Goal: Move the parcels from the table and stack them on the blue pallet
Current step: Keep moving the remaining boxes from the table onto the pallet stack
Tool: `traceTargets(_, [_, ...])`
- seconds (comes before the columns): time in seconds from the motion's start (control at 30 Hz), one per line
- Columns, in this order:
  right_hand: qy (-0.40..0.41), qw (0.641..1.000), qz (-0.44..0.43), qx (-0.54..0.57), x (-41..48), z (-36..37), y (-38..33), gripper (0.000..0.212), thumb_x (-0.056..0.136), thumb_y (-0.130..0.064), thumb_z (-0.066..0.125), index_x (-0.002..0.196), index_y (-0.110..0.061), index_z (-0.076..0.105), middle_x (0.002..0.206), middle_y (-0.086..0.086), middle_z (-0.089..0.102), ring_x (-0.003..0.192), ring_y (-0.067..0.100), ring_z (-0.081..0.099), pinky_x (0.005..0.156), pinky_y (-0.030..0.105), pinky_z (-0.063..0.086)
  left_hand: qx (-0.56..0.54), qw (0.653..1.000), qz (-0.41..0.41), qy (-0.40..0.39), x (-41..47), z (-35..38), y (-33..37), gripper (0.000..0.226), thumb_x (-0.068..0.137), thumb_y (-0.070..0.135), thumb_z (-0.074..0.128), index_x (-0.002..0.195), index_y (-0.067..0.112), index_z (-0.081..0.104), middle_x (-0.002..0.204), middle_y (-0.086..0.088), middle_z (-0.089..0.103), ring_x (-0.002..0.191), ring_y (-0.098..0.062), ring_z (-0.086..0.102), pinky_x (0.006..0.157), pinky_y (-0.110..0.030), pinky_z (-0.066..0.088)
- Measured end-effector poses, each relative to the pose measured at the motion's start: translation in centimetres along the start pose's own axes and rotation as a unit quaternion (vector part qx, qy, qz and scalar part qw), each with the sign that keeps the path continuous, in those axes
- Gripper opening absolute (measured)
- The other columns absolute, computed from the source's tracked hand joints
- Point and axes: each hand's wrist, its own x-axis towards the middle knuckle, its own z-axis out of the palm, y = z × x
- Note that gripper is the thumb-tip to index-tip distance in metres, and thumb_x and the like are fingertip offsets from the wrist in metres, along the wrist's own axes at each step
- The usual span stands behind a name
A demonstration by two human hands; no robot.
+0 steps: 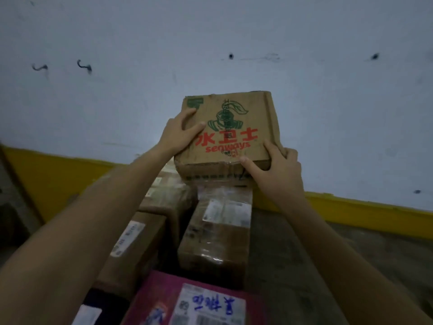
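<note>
Wall (234, 31) behind; left hand (180, 134), right hand (278, 170) clasp box (253, 118).

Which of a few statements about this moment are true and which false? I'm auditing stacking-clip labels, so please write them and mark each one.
1. The left hand and the right hand both hold the cardboard box. True.
2. The box's large lettering is blue. False: it is red, under a green figure.
3. A pink parcel with a white label lies nearest the camera. True.
4. The band along the bottom of the wall is green. False: it is yellow.
</note>
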Motion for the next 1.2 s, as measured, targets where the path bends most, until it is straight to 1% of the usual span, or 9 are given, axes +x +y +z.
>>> traceTargets(0.13, [-0.013, 1.0, 0.007, 0.006, 1.3, 6.0, -5.8, 0.075, 0.081, -0.063, 0.051, 0.142, -0.025, 0.03, 0.139, 0.011, 0.028, 0.127, 0.033, 0.032, 0.101, 0.043, 0.037, -0.021, 0.999, -0.016, -0.018, 2.9, -6.1, -5.0, 0.058, 0.087, 0.04, 0.059, 0.138, 0.021, 0.04, 0.139, -0.003, 0.045, 0.118, -0.019, 0.052, 0.098, -0.033, 0.044])
traceTargets(0.23, [-0.019, 1.0, 0.011, 0.012, 2.4, 9.6, -8.7, 0.072, 0.082, -0.061, 0.05, 0.142, -0.025, 0.03, 0.136, 0.011, 0.029, 0.124, 0.033, 0.036, 0.098, 0.041, 0.039, -0.022, 0.999, -0.017, -0.024, 5.0, -8.6, -8.0, 0.057, 0.087, 0.04, 0.059, 0.138, 0.022, 0.04, 0.14, -0.003, 0.044, 0.118, -0.019, 0.05, 0.097, -0.031, 0.043])
traceTargets(0.3, [-0.027, 1.0, 0.013, 0.005, 3.1, 11.6, -9.8, 0.072, 0.083, -0.061, 0.049, 0.142, -0.026, 0.028, 0.136, 0.011, 0.028, 0.124, 0.032, 0.036, 0.098, 0.042, 0.041, -0.02, 0.999, -0.015, -0.02, 6.2, -9.5, -10.0, 0.057, 0.088, 0.04, 0.058, 0.138, 0.022, 0.04, 0.141, -0.003, 0.043, 0.119, -0.019, 0.049, 0.096, -0.03, 0.042])
traceTargets(0.47, [-0.044, 0.999, 0.024, -0.01, 4.6, 15.4, -10.5, 0.071, 0.083, -0.059, 0.049, 0.143, -0.027, 0.027, 0.135, 0.011, 0.028, 0.122, 0.03, 0.038, 0.097, 0.045, 0.044, -0.027, 0.999, -0.024, -0.038, 8.1, -10.2, -14.1, 0.056, 0.088, 0.039, 0.058, 0.139, 0.021, 0.041, 0.142, -0.003, 0.043, 0.121, -0.02, 0.048, 0.095, -0.03, 0.042])
traceTargets(0.67, [-0.049, 0.998, 0.034, -0.015, 4.8, 17.7, -9.5, 0.071, 0.083, -0.059, 0.05, 0.143, -0.029, 0.027, 0.134, 0.01, 0.032, 0.121, 0.027, 0.04, 0.095, 0.044, 0.045, -0.031, 0.997, -0.018, -0.063, 9.5, -9.4, -15.9, 0.055, 0.088, 0.038, 0.059, 0.138, 0.024, 0.042, 0.143, -0.002, 0.043, 0.116, -0.015, 0.049, 0.091, -0.026, 0.041])
traceTargets(0.8, [-0.068, 0.996, 0.048, -0.032, 4.7, 18.3, -8.8, 0.071, 0.083, -0.06, 0.049, 0.143, -0.028, 0.027, 0.134, 0.01, 0.031, 0.12, 0.027, 0.043, 0.094, 0.04, 0.046, -0.016, 0.994, -0.033, -0.106, 10.4, -8.5, -16.5, 0.057, 0.087, 0.041, 0.058, 0.139, 0.025, 0.04, 0.145, -0.003, 0.04, 0.121, -0.023, 0.049, 0.096, -0.034, 0.043])
traceTargets(0.9, [-0.072, 0.995, 0.043, -0.05, 5.0, 18.5, -8.7, 0.07, 0.083, -0.06, 0.048, 0.143, -0.029, 0.028, 0.135, 0.009, 0.032, 0.121, 0.026, 0.042, 0.095, 0.04, 0.045, -0.028, 0.992, -0.051, -0.116, 10.5, -8.3, -17.4, 0.057, 0.087, 0.042, 0.058, 0.139, 0.026, 0.04, 0.146, -0.003, 0.039, 0.121, -0.024, 0.049, 0.1, -0.041, 0.043])
traceTargets(1.0, [-0.075, 0.994, 0.035, -0.074, 5.2, 18.5, -8.9, 0.067, 0.083, -0.061, 0.046, 0.14, -0.029, 0.031, 0.131, 0.008, 0.036, 0.119, 0.026, 0.043, 0.093, 0.041, 0.046, -0.035, 0.99, -0.067, -0.123, 10.1, -8.3, -18.2, 0.058, 0.087, 0.043, 0.058, 0.139, 0.026, 0.04, 0.146, -0.004, 0.039, 0.122, -0.024, 0.049, 0.101, -0.043, 0.042])
traceTargets(1.2, [-0.082, 0.99, 0.035, -0.11, 5.5, 18.5, -9.1, 0.067, 0.084, -0.065, 0.041, 0.141, -0.031, 0.029, 0.13, 0.011, 0.037, 0.119, 0.03, 0.042, 0.094, 0.046, 0.045, -0.029, 0.987, -0.078, -0.135, 10.3, -8.2, -18.5, 0.058, 0.086, 0.043, 0.059, 0.139, 0.025, 0.041, 0.145, -0.004, 0.039, 0.121, -0.026, 0.049, 0.102, -0.045, 0.042])
